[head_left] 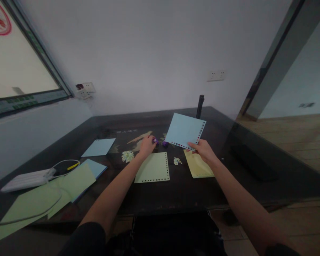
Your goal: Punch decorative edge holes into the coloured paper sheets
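In my right hand (pixel 202 150) is a light blue sheet of paper (pixel 185 128), pinched at its lower edge and raised above the table; a row of small punched holes runs along two of its sides. My left hand (pixel 147 145) is closed around a small purple craft punch (pixel 155 141). Just right of that lies a second purple craft punch (pixel 165 143). A pale green sheet (pixel 152 168), punched along its right and lower edges, lies below my left hand. Piles of paper cutouts rest on the table, a larger pile (pixel 127 156) at left and a smaller pile (pixel 177 161) right of the green sheet.
A yellow sheet (pixel 198 165) lies under my right hand. On the left are a blue sheet (pixel 99 147), green sheets (pixel 42 195), and a white power strip (pixel 28 180) with a cable. A black upright object (pixel 200 106) stands at the back of the dark table (pixel 173 199).
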The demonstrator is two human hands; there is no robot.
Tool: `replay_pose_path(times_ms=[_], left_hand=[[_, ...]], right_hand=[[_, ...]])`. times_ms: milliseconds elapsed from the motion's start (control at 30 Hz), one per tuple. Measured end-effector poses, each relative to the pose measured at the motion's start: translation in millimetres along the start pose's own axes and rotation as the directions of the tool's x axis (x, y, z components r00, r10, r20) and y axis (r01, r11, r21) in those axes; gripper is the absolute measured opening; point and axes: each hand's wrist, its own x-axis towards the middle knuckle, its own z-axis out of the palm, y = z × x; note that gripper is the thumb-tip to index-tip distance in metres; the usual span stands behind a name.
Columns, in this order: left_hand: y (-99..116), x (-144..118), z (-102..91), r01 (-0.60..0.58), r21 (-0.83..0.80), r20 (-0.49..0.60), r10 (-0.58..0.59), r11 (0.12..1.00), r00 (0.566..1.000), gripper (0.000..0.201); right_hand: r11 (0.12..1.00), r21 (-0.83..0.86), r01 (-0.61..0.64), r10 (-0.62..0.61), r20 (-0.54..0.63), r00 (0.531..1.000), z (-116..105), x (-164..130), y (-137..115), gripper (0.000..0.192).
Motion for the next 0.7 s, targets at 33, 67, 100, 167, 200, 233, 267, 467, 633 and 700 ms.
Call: replay_pose_path(times_ms=[33,67,100,167,200,233,267,467,633,700], left_hand=[[2,0,2.5,0.009,0.029,0.010,-0.009,1.000,1.000,0.026],[4,0,4.6,0.017,0.052,0.017,-0.018,0.999,1.000,0.027],[5,-1,6.4,0.025,0.068,0.018,-0.026,0.997,0.999,0.027],[6,-2,8.5,0.035,0.085,0.009,-0.036,0.996,0.999,0.027],[5,-2,8.9,0.035,0.089,0.006,-0.036,0.995,0.999,0.027],[4,-3,8.9,0.032,0.094,0.006,-0.033,0.995,0.999,0.027],[3,-3,8.5,0.026,0.097,0.008,-0.027,0.995,1.000,0.027],[-1,-6,3.1,0.034,0.042,0.029,-0.035,0.999,0.999,0.023],[3,-11,-1.0,0.067,-0.234,-0.017,-0.073,0.970,0.997,0.019],[5,-13,-2.4,0.087,-0.389,-0.034,-0.109,0.917,0.993,0.019]], right_hand=[[1.000,0.008,-0.003,0.003,0.000,1.000,0,0,0,0.005],[1.000,0.019,-0.003,0.003,-0.001,1.000,0,0,0,0.004],[1.000,0.027,-0.003,0.004,-0.002,1.000,1,0,0,0.003],[0.999,0.037,-0.006,0.006,0.006,1.000,1,-1,-1,0.004],[0.999,0.040,-0.008,0.008,0.014,1.000,2,-2,-2,0.005],[0.999,0.041,-0.010,0.009,0.024,1.000,2,-2,-2,0.006],[0.999,0.043,-0.012,0.010,0.032,0.999,3,-3,-3,0.007],[0.999,0.051,-0.008,0.006,0.041,0.999,4,-3,-3,0.008],[0.999,0.053,-0.003,0.001,0.039,0.999,3,-2,0,0.008],[0.999,0.046,-0.006,0.004,0.039,0.999,3,-2,1,0.007]])
